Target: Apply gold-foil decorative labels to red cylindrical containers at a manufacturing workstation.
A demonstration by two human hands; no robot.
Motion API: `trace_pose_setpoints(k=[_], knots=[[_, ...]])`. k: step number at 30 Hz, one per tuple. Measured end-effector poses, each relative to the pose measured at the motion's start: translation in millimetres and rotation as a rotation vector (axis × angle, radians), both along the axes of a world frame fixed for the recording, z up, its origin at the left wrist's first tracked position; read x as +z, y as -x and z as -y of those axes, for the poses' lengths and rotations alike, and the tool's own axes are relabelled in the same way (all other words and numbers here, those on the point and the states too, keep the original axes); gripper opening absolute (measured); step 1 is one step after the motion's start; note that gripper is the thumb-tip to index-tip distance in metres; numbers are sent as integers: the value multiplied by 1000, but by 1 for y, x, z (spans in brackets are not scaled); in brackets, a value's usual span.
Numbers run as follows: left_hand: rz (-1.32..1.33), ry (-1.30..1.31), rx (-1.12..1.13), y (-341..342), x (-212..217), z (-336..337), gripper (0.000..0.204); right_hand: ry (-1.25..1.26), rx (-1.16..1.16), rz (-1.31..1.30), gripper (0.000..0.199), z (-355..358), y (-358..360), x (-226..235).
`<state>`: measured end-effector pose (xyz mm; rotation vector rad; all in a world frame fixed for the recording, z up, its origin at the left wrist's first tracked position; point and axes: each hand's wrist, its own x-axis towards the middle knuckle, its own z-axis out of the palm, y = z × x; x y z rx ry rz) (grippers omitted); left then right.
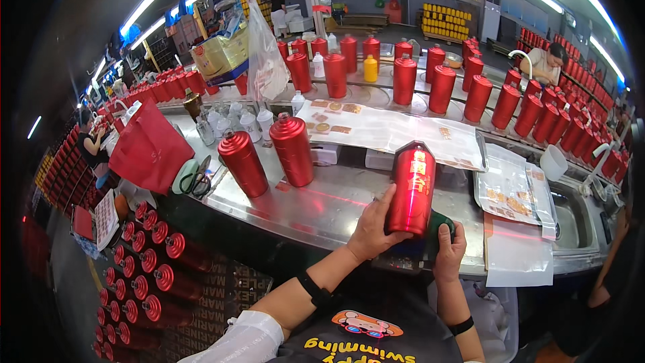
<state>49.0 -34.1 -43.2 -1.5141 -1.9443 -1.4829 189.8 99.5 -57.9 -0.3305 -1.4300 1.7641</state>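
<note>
My left hand (377, 228) is wrapped round the lower part of a shiny red bottle (411, 188) with gold lettering on its side. The bottle is tilted over the counter's near edge, its top pointing away from me. Close to its base, my right hand (449, 252) is closed with the thumb up, pinching a dark green piece (440, 223) that looks like a cloth or pad. Two plain red bottles, one nearer (242, 163) and one farther (291, 150), stand upright on the metal counter (322, 212) to the left.
Decal sheets (393, 126) lie behind the held bottle, with more sheets (510, 195) beside a sink (571, 218). A conveyor carries red bottles (441, 89) along the back. Left are a red bag (149, 148), scissors (195, 180) and floor-stacked bottles (154, 307). A co-worker (545, 64) sits far right.
</note>
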Motion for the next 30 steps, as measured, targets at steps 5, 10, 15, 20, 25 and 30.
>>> trace_pose_setpoints(k=[5,10,15,20,25,30], knots=[[-8,11,9,-1,1,1,101,19,6,-13,16,0,0,0],[-3,2,9,-1,0,0,101,-1,-5,-4,17,-2,0,-3],[11,23,5,-1,1,2,101,-7,-13,7,17,0,-1,-1],[0,-5,-8,0,2,1,101,-28,-21,10,18,-2,-1,-2],[-20,-15,3,-1,3,1,101,-4,0,11,19,0,-2,1],[-9,-14,-5,-1,1,1,101,-2,-14,9,19,-1,-1,-2]])
